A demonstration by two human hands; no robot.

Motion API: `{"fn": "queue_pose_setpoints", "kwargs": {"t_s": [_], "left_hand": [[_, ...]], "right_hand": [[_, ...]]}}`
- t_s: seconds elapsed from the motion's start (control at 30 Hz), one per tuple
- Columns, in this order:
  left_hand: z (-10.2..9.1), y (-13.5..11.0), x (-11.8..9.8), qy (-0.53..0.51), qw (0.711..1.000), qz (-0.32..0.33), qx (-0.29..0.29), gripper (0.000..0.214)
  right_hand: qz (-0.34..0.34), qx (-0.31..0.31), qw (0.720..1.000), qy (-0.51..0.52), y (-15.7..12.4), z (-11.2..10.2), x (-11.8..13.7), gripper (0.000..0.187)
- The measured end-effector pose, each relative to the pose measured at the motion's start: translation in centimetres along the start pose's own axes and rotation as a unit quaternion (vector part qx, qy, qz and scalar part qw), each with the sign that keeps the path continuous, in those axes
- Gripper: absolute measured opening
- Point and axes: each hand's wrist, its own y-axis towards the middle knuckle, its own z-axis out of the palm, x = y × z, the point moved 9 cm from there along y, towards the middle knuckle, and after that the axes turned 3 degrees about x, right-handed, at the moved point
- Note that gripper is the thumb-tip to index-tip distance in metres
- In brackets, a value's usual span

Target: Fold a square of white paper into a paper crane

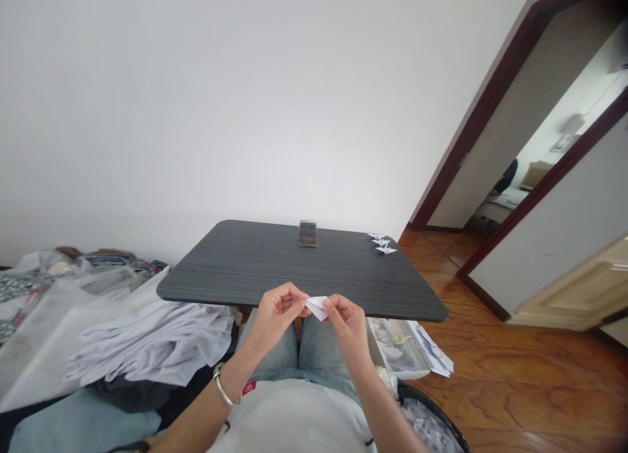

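Observation:
Between my two hands is a small folded piece of white paper (317, 307), held just in front of the table's near edge above my lap. My left hand (283, 311) pinches its left corner between thumb and fingers. At the paper's right side, my right hand (347, 319) grips it with thumb and forefinger. Several white folded paper cranes (383, 243) rest at the back right of the dark table (255, 263).
A small dark framed object (308, 234) sits at the table's back, its face blurred. Left is a pile of white cloth or paper (157, 342) beside plastic bags (63, 315). A box (402, 348) and a bag of folded white pieces (432, 427) are right of my legs.

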Motion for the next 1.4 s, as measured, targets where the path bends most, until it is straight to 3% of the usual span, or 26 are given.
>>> {"fn": "queue_pose_setpoints", "kwargs": {"t_s": [0.47, 0.77, 0.97, 1.1, 1.4], "left_hand": [[-0.6, 0.3, 1.4, 0.054, 0.998, -0.036, -0.014, 0.024], [-0.2, -0.1, 1.5, -0.005, 0.996, -0.084, 0.021, 0.028], [-0.6, -0.1, 2.0, -0.009, 0.994, -0.105, 0.000, 0.037], [0.0, 0.1, 1.9, 0.058, 0.994, -0.087, 0.037, 0.036], [-0.2, 0.0, 0.6, 0.153, 0.987, -0.016, 0.041, 0.033]], "right_hand": [[-0.022, -0.022, 0.997, -0.077, -0.5, -0.3, 0.0, 0.027], [-0.018, -0.043, 0.996, -0.080, -0.4, -0.6, -0.1, 0.029], [-0.032, -0.043, 0.993, -0.106, -0.5, -0.7, -0.1, 0.028], [-0.044, -0.039, 0.992, -0.112, -0.6, -0.6, 0.0, 0.027], [-0.036, -0.043, 0.993, -0.105, -0.5, -0.6, 0.0, 0.029]]}}
